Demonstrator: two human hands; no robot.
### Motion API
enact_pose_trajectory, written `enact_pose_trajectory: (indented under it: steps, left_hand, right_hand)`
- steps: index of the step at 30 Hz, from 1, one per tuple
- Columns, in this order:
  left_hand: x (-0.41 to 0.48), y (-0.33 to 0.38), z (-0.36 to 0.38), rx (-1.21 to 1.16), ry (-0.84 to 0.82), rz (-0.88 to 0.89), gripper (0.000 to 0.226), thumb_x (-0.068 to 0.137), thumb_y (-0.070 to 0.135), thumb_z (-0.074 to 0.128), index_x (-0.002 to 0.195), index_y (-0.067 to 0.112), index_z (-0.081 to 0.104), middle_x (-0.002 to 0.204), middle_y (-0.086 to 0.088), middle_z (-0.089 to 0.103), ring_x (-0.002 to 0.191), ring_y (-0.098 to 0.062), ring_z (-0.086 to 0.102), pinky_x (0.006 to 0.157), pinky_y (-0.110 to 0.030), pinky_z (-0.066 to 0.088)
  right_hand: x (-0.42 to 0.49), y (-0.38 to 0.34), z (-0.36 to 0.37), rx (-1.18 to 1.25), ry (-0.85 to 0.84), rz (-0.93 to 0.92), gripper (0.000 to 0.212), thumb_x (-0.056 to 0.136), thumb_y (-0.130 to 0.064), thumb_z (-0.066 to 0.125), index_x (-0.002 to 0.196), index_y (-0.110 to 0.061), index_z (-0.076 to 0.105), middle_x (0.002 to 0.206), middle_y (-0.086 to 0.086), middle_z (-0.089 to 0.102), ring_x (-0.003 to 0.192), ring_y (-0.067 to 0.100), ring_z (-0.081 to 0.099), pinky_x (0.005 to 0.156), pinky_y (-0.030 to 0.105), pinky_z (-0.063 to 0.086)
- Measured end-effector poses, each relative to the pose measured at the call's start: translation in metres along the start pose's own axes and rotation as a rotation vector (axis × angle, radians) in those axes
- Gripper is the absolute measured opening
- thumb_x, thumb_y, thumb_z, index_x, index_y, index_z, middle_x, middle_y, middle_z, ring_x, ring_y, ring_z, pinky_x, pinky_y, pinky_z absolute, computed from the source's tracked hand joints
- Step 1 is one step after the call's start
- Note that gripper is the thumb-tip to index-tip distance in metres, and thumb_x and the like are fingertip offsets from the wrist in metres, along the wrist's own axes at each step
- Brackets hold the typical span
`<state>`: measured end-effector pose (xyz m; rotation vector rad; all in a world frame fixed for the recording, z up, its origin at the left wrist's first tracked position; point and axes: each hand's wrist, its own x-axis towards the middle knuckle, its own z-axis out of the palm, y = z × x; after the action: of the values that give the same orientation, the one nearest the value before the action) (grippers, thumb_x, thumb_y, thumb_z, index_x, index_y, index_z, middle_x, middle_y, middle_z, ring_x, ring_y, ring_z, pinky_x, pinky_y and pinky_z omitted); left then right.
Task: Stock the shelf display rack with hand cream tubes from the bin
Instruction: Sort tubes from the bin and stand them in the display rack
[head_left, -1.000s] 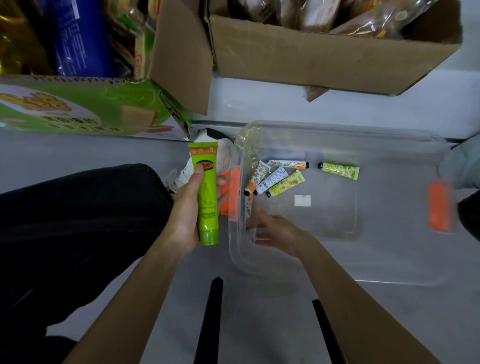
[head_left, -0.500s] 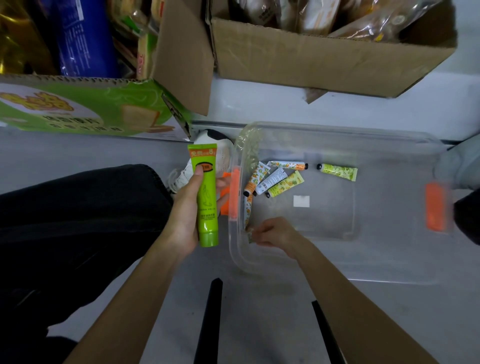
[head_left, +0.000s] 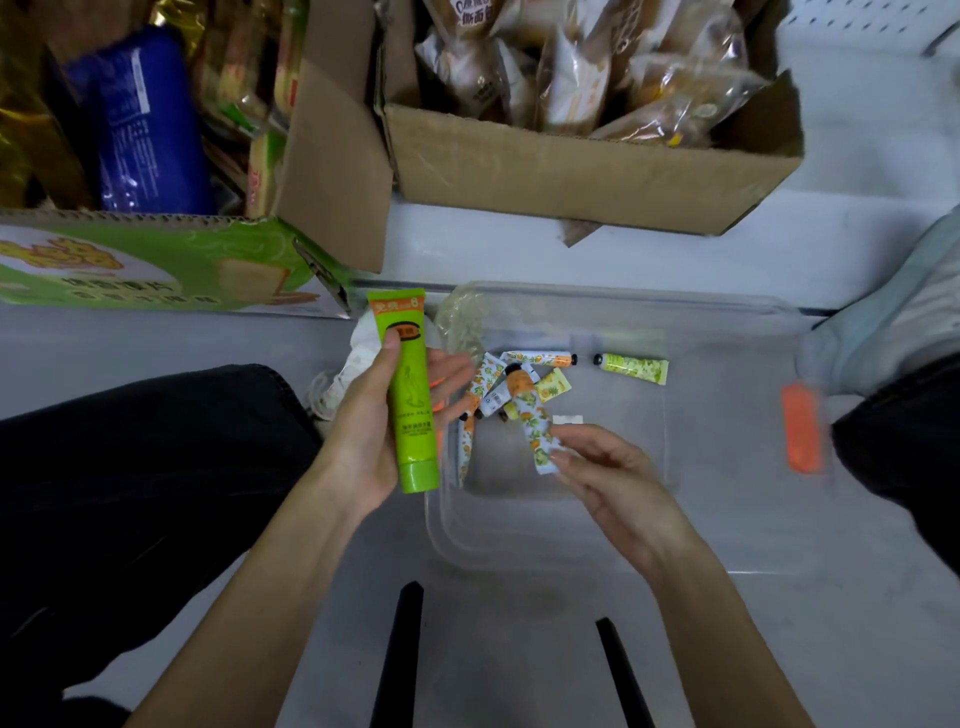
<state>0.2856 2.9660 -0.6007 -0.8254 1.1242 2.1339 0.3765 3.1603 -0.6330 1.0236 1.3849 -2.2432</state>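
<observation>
The bin (head_left: 727, 519) sits on the floor (head_left: 831, 649) before a carton (head_left: 571, 171) of packets, with a second box (head_left: 156, 265) to the carton's left. Several small tubes (head_left: 631, 368) lie in the bin's far left part. The left hand (head_left: 369, 436) holds a big tube (head_left: 409, 395) just left of the bin; the right hand (head_left: 608, 473) holds 1 small tube (head_left: 535, 423) over it.

Dim, cool, even light; shadows soft. Wide-angle bending curves the cardboard box (head_left: 587, 171) near the edges. Slight motion blur on the orange latch (head_left: 802, 435). Faint glare along the bin rim (head_left: 623, 291).
</observation>
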Motion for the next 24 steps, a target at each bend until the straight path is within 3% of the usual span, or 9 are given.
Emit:
enact_pose_trajectory:
  steps: [3, 5, 9, 12, 17, 19, 21, 24]
  left_hand:
    - [0.005, -0.009, 0.015, 0.074, 0.046, 0.007, 0.045, 0.099, 0.042, 0.039, 0.099, 0.002, 0.062, 0.1, -0.016, 0.074, 0.096, -0.024, 0.071, 0.083, -0.037, 0.058]
    - [0.006, -0.013, 0.02, 0.085, 0.066, 0.007, 0.047, 0.097, 0.043, 0.042, 0.107, 0.001, 0.062, 0.104, -0.018, 0.072, 0.096, -0.026, 0.071, 0.079, -0.037, 0.06]
    - [0.005, -0.02, 0.025, 0.14, 0.051, 0.0, 0.066, 0.078, 0.058, 0.049, 0.116, 0.006, 0.065, 0.112, -0.016, 0.071, 0.102, -0.028, 0.069, 0.084, -0.042, 0.058]
    - [0.003, -0.022, 0.027, 0.153, -0.014, 0.043, 0.058, 0.077, 0.052, 0.048, 0.107, 0.006, 0.067, 0.105, -0.013, 0.073, 0.092, -0.021, 0.072, 0.071, -0.031, 0.059]
    - [0.007, -0.022, 0.023, 0.189, -0.035, 0.054, 0.036, 0.071, 0.028, 0.066, 0.098, 0.004, 0.069, 0.097, -0.012, 0.074, 0.083, -0.02, 0.072, 0.069, -0.032, 0.06]
    - [0.011, -0.021, 0.024, 0.202, -0.018, 0.049, 0.041, 0.07, 0.023, 0.069, 0.103, -0.001, 0.066, 0.092, -0.013, 0.073, 0.077, -0.021, 0.072, 0.066, -0.034, 0.06]
    - [0.016, -0.02, 0.025, 0.195, -0.007, 0.059, 0.048, 0.071, 0.022, 0.069, 0.111, -0.004, 0.063, 0.09, -0.015, 0.071, 0.074, -0.022, 0.071, 0.064, -0.037, 0.06]
    - [0.026, -0.023, 0.026, 0.241, -0.019, 0.076, 0.039, 0.071, 0.02, 0.069, 0.105, 0.001, 0.064, 0.093, -0.015, 0.072, 0.077, -0.025, 0.07, 0.065, -0.039, 0.059]
  right_hand:
    - [-0.018, -0.013, 0.02, 0.121, -0.049, -0.101, 0.043, 0.064, 0.002, 0.07, 0.107, -0.007, 0.067, 0.107, 0.003, 0.072, 0.098, 0.008, 0.067, 0.077, 0.015, 0.052]
    - [-0.024, -0.018, 0.035, 0.173, -0.077, -0.135, 0.055, 0.055, -0.008, 0.074, 0.109, -0.011, 0.067, 0.11, 0.002, 0.071, 0.104, 0.007, 0.065, 0.079, 0.015, 0.051]
    - [-0.024, -0.016, 0.057, 0.191, -0.082, -0.173, 0.04, 0.071, 0.01, 0.065, 0.105, -0.011, 0.068, 0.101, -0.002, 0.074, 0.097, 0.006, 0.067, 0.077, 0.016, 0.053]
    - [-0.019, -0.012, 0.065, 0.185, -0.066, -0.204, 0.039, 0.076, 0.016, 0.06, 0.103, -0.01, 0.068, 0.099, 0.0, 0.074, 0.092, 0.01, 0.069, 0.076, 0.017, 0.053]
    - [-0.013, -0.009, 0.063, 0.06, -0.067, -0.227, 0.038, 0.075, 0.012, 0.066, 0.101, -0.016, 0.07, 0.097, -0.001, 0.075, 0.091, 0.01, 0.069, 0.075, 0.022, 0.054]
    - [-0.008, -0.01, 0.055, 0.063, -0.054, -0.236, 0.03, 0.074, 0.004, 0.068, 0.098, -0.014, 0.071, 0.094, -0.001, 0.075, 0.088, 0.01, 0.069, 0.073, 0.021, 0.053]
    - [0.004, -0.011, 0.039, 0.092, 0.03, -0.205, 0.02, 0.074, -0.009, 0.069, 0.093, -0.015, 0.073, 0.091, 0.001, 0.075, 0.087, 0.015, 0.069, 0.071, 0.021, 0.053]
    - [0.031, -0.007, 0.002, 0.154, 0.2, -0.077, 0.012, 0.085, -0.01, 0.065, 0.093, -0.015, 0.071, 0.091, 0.005, 0.072, 0.085, 0.017, 0.068, 0.072, 0.023, 0.055]
